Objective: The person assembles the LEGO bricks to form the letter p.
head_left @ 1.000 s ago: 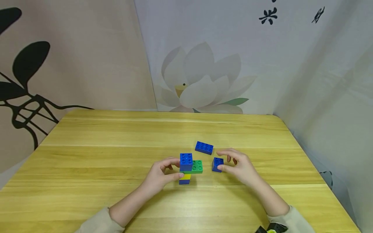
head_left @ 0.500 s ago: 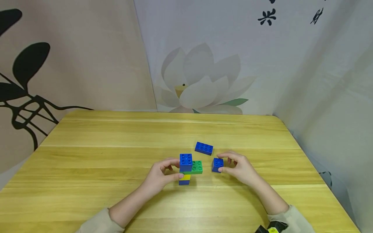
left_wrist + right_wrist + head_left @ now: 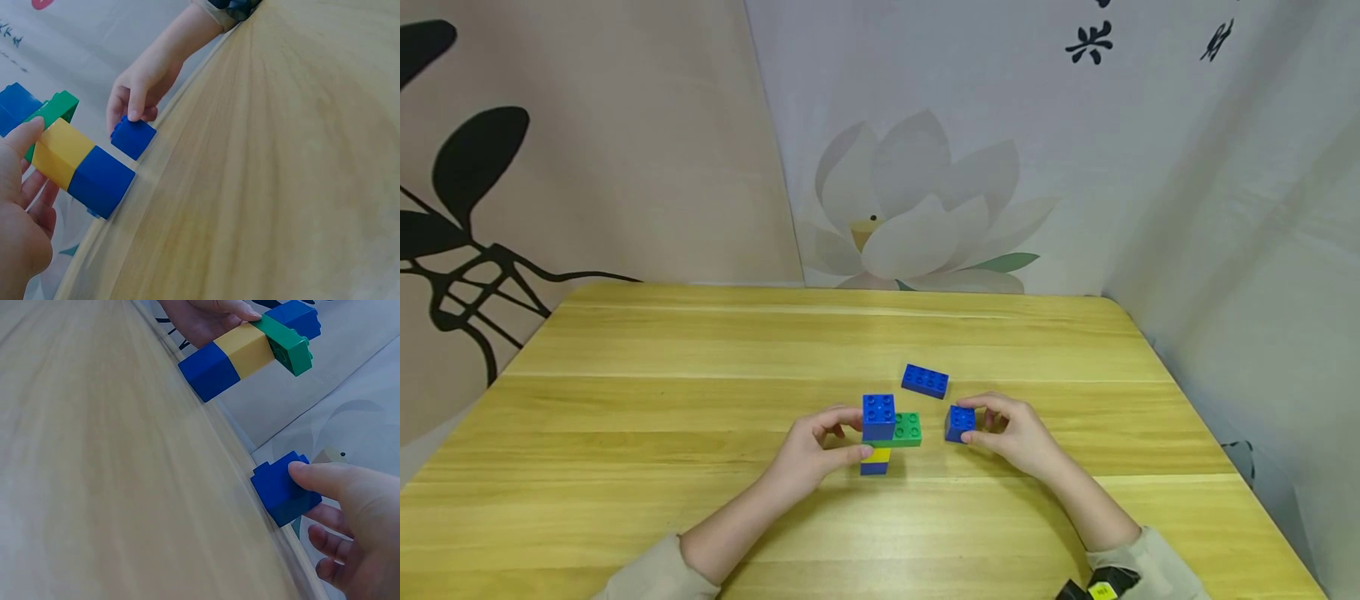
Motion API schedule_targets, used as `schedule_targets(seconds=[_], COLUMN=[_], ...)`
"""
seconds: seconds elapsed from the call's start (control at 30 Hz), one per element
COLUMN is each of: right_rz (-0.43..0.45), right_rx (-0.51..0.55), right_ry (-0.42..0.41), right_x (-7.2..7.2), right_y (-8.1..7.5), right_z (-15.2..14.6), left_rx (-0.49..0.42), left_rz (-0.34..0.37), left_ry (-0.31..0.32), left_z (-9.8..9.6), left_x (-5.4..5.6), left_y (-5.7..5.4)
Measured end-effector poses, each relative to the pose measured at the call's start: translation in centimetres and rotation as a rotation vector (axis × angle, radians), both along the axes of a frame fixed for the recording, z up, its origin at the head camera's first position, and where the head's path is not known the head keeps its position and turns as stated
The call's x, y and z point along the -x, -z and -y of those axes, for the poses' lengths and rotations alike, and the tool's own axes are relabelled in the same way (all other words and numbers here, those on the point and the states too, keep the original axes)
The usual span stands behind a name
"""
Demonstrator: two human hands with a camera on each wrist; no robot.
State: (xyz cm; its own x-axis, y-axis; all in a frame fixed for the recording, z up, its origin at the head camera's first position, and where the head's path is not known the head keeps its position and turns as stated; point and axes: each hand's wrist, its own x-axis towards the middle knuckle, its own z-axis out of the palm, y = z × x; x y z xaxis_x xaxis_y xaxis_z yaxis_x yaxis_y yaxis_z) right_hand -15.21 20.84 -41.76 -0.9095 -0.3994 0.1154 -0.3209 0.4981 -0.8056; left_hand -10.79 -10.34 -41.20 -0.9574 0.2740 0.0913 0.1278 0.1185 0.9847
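My left hand point(image 3: 811, 448) grips a stack of toy building bricks between thumb and fingers. From the bottom it goes blue brick point(image 3: 101, 182), yellow brick point(image 3: 62, 152), longer green brick point(image 3: 907, 429) jutting to the right, and blue brick point(image 3: 878, 418) on top. The left thumb lies by the green and yellow bricks. To the right, my right hand point(image 3: 1021, 432) pinches a small blue brick point(image 3: 281, 490) on the table, thumb on its near side and a fingertip at its far side. A gap separates this small brick from the stack.
A longer blue brick point(image 3: 925, 381) with studs up lies behind the stack and the small brick, touched by neither hand. The wooden table point(image 3: 700, 350) reaches back to a printed cloth backdrop point(image 3: 925, 208). Another hanging cloth stands along the right side.
My right thumb and fingers, apart around the small blue brick one second ago, have closed in and now pinch it. The left hand and the stack have stayed in place.
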Motion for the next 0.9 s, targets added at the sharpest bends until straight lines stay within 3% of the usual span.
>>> schedule_targets(seconds=[0.3,0.9], right_rz=[-0.023,-0.096], right_rx=[0.009,0.093], right_ry=[0.020,0.052], right_x=[0.0,-0.8], right_y=[-0.2,-2.8], right_z=[0.0,0.6], left_rx=[-0.001,0.002], left_rz=[-0.012,-0.010], left_ry=[0.007,0.009], left_z=[-0.1,0.0], left_x=[0.0,0.0], left_y=[0.1,0.0])
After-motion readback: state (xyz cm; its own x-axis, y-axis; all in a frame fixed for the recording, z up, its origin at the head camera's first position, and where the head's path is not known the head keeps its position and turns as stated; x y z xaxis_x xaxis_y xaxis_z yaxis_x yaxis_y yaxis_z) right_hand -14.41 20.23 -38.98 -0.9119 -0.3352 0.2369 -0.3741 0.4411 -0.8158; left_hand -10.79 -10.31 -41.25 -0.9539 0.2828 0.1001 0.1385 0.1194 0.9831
